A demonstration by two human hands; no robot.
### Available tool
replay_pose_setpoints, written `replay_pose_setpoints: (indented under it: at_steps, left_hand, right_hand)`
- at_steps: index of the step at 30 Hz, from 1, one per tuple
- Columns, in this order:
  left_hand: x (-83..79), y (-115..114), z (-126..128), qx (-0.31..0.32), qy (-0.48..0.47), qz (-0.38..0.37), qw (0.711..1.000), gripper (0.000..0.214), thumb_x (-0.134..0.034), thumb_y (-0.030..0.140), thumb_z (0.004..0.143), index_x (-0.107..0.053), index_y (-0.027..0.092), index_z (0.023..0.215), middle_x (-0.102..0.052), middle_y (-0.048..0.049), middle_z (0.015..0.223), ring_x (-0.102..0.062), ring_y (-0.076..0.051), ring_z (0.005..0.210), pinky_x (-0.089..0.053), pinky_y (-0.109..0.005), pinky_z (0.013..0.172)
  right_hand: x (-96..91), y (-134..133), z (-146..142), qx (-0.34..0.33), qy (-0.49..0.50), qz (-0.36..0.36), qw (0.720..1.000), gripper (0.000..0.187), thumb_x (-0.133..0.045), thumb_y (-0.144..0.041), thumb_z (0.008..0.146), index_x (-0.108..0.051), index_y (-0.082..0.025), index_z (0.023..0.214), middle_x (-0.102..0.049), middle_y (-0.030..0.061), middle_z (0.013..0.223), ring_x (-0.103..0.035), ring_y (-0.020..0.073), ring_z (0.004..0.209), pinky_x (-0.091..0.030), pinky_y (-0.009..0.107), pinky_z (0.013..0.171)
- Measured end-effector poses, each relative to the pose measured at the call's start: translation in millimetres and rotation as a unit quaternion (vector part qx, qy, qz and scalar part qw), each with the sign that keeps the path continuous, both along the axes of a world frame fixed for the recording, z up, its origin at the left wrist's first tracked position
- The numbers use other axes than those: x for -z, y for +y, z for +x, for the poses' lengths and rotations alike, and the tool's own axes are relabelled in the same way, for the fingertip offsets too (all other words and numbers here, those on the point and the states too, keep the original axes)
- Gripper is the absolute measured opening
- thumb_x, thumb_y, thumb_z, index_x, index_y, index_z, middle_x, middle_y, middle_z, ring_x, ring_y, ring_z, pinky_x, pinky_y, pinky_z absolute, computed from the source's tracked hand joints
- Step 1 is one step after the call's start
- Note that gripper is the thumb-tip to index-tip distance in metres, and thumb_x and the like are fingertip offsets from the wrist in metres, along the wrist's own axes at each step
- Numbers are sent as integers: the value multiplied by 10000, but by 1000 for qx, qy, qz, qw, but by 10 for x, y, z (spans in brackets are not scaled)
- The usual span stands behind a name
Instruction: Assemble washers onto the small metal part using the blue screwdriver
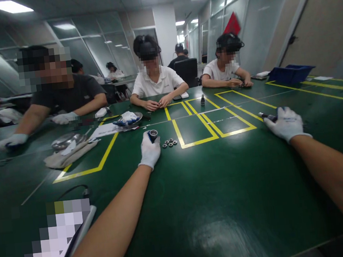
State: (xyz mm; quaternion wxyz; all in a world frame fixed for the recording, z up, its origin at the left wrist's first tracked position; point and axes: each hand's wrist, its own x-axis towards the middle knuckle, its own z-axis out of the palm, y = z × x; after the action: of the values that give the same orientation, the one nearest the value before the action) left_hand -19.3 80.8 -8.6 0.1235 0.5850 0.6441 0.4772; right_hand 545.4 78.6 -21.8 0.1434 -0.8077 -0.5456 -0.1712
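My left hand (150,149), in a white glove, is closed around a small dark round part with a shiny ring top (153,135), held just above the green table (197,199). Several small metal rings (169,142) lie on the table right beside that hand. Far to the right, my gloved right hand (285,123) is closed on a slim dark tool with a metal tip (266,116) that points left, low over the table.
Yellow tape outlines (208,124) mark the table. Three people sit across it, hands on the table. A metal dish on a cloth (67,142), papers and gloves (126,118), a small dark bottle (202,100) and a blue bin (290,73) stand farther off.
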Motion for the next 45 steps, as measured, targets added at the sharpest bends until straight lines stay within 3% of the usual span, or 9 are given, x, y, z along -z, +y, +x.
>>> replay_pose_setpoints:
  at_steps: [2, 5, 9, 12, 17, 25, 34, 40, 45]
  left_hand:
    - [-11, 69, 19, -2, 12, -14, 1000, 395, -632, 307, 878, -550, 192, 1247, -685, -128, 1199, -644, -293, 1146, -483, -431, 1029]
    - [-24, 207, 60, 71, 32, -16, 997, 372, -609, 321, 893, -553, 179, 1232, -682, -133, 1198, -641, -296, 1139, -483, -436, 1027]
    - [-17, 386, 142, 193, 44, -13, 980, 339, -610, 337, 890, -577, 180, 1189, -685, -107, 1176, -643, -263, 1094, -485, -424, 1026]
    - [-1, 416, 239, 255, 37, -13, 966, 342, -612, 355, 888, -587, 170, 1175, -686, -103, 1154, -646, -249, 1057, -498, -415, 999]
    - [-21, 140, 485, 354, 42, -18, 934, 393, -624, 410, 889, -595, 172, 1200, -694, -104, 1130, -654, -244, 1007, -511, -402, 948]
    - [-115, -553, 779, 394, 55, -48, 916, 402, -642, 421, 884, -602, 194, 1213, -700, -102, 1160, -654, -262, 1055, -506, -408, 959]
    - [-144, -1038, 836, 383, -3, -71, 921, 381, -607, 451, 911, -580, 200, 1196, -704, -92, 1114, -673, -249, 989, -539, -394, 889]
    - [-149, -859, 600, 232, 7, -31, 972, 349, -660, 331, 869, -565, 238, 1192, -653, -109, 1224, -610, -269, 1147, -485, -425, 1012]
    - [-115, -668, 332, 138, 19, -20, 990, 342, -704, 263, 822, -589, 229, 1142, -633, -101, 1205, -589, -246, 1149, -467, -392, 1031]
  right_hand:
    - [26, 173, -68, -4, 17, -8, 1000, 849, -388, -720, 927, -500, -6, 1373, -511, 306, 1289, -499, 340, 1149, -318, 408, 837]
    - [60, 383, -55, -2, 63, -46, 997, 805, -445, -679, 927, -481, -46, 1423, -502, 299, 1337, -507, 329, 1155, -313, 393, 806]
    - [89, 500, 16, -42, 73, -68, 994, 496, -489, -410, 971, -585, -93, 1340, -589, 253, 1281, -542, 271, 1091, -323, 368, 811]
    - [92, 464, -52, -71, 63, -49, 994, 381, -526, -255, 937, -638, -112, 1272, -631, 232, 1241, -565, 244, 1014, -334, 353, 807]
    - [69, 317, -445, -119, 60, 2, 991, 269, -582, -265, 896, -706, -118, 1083, -701, 203, 1081, -588, 246, 911, -363, 338, 769]
    - [92, 186, -1308, -197, 104, 83, 971, 306, -603, -300, 833, -704, -198, 1103, -721, 100, 1077, -637, 253, 948, -460, 323, 828]
    - [58, -61, -2496, -332, 195, 131, 914, 328, -587, -274, 802, -692, -164, 1092, -708, 123, 1114, -643, 263, 1027, -493, 354, 942]
    - [26, -186, -2772, -319, 227, 113, 913, 246, -570, -318, 824, -703, -187, 986, -710, 94, 1002, -642, 255, 941, -504, 382, 904]
    - [31, -262, -2783, -362, 227, 84, 900, 328, -575, -338, 848, -718, -183, 1099, -692, 112, 1144, -644, 270, 1037, -502, 390, 955]
